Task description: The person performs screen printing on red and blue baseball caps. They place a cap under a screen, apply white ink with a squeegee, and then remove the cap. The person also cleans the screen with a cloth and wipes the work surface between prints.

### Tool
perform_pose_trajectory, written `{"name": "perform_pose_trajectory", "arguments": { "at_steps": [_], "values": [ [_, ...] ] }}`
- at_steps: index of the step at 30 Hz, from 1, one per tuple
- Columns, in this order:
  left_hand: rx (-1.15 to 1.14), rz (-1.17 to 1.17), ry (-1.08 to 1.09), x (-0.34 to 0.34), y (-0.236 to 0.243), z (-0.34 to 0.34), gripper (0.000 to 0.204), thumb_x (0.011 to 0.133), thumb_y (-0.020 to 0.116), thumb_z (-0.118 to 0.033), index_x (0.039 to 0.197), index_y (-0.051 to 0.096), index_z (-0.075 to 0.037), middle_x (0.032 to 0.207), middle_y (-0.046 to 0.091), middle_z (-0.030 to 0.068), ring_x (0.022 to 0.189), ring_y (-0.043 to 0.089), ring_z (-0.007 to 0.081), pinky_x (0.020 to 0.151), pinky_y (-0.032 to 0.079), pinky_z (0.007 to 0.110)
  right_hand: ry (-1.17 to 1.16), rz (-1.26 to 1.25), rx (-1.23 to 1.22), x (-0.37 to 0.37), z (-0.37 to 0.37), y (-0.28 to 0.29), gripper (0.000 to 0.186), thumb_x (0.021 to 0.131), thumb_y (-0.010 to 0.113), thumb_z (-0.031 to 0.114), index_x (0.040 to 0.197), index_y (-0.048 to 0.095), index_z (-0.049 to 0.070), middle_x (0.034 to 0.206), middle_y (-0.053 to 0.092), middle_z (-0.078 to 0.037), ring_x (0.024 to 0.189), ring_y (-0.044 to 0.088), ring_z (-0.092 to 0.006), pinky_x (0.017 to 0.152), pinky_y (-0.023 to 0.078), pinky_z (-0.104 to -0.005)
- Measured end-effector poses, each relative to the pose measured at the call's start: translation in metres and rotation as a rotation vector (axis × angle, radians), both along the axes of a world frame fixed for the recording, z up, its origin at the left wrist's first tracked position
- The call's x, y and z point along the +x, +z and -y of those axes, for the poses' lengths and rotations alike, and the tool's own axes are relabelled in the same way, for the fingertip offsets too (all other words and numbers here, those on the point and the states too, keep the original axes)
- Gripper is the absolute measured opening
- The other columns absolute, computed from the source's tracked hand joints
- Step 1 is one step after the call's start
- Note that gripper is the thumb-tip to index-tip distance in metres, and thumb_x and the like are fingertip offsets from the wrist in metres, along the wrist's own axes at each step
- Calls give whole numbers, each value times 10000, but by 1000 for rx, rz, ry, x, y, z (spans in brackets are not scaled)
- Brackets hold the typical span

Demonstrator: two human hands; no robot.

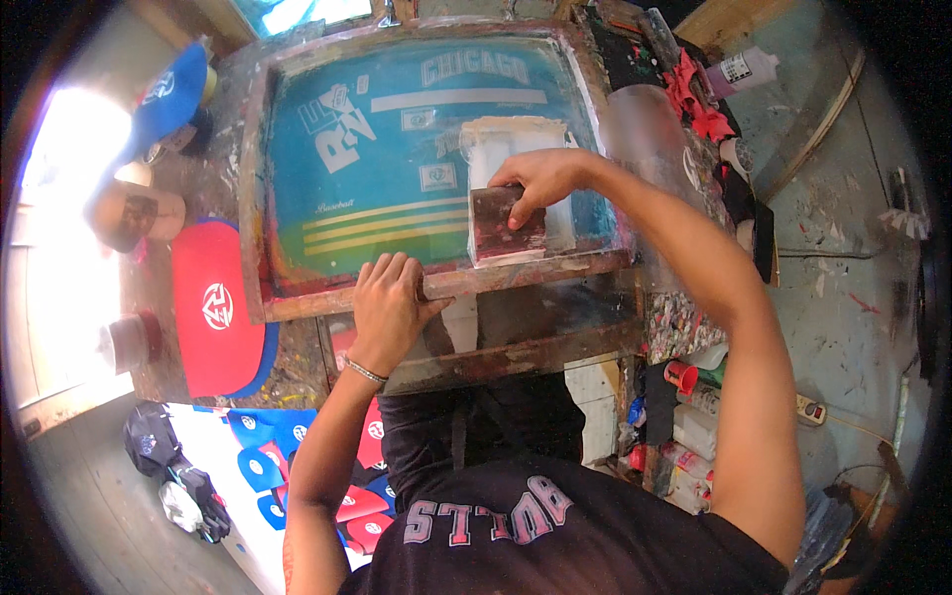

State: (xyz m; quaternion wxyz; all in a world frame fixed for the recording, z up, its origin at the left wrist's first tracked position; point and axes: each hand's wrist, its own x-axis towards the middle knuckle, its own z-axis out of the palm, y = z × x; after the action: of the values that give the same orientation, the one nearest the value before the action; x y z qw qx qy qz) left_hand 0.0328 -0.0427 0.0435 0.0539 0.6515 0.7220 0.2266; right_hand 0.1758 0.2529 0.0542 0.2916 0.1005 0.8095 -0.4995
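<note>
A screen-printing screen lies in front of me, its teal mesh carrying several pale stencil designs inside a stained wooden frame. My left hand is closed over the near bar of that frame. In my right hand is a dark brown squeegee, thumb on its near face and fingers behind. The squeegee rests on the right part of the mesh, close to the near bar. White ink or tape borders the pale patch around it. What lies under the screen is mostly hidden.
Left of the frame lies a red cap-shaped piece over a blue one. More red and blue pieces are spread on a low white surface. A blue piece and blurred cups are at far left; a bottle and red cloth at right.
</note>
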Motion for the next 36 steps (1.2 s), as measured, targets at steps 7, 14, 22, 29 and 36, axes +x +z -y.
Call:
{"name": "perform_pose_trajectory", "arguments": {
  "at_steps": [7,14,22,29,36],
  "values": [
    [27,-3,10,2,-10,-3,467,651,871,-326,872,556,-60,895,563,108,905,565,342,810,446,447,-173,195,-489,4,-24,12,510,862,815,242,1257,662,-41,1069,754,-101,909,717,-155,795,581,-299],
    [342,81,66,-15,9,54,467,815,812,-262,1179,627,-35,1171,624,145,1096,591,334,917,476,454,-667,-162,-484,15,40,30,461,908,740,457,1107,703,43,835,659,32,657,534,-49,550,401,-240],
    [617,-96,836,-165,67,223,163,890,732,-107,1033,712,-32,974,692,158,943,648,327,867,514,436,-525,-203,-833,-144,165,99,434,969,687,296,1172,635,-84,1005,714,-109,864,693,-155,760,568,-302],
    [283,-372,1096,-409,88,341,358,984,624,-278,1254,705,-57,1225,701,200,1098,682,368,983,551,443,-128,-117,-1290,-371,298,138,308,1035,610,226,1224,641,-16,1141,719,-156,970,729,-245,837,615,-353],
    [-162,-282,1088,-464,89,326,428,927,686,-493,1085,787,-108,1015,756,188,914,733,380,845,599,454,-244,-366,-1184,-506,361,149,290,963,718,140,1197,627,-4,1129,680,-140,980,709,-289,818,593,-366]
  ]
}}
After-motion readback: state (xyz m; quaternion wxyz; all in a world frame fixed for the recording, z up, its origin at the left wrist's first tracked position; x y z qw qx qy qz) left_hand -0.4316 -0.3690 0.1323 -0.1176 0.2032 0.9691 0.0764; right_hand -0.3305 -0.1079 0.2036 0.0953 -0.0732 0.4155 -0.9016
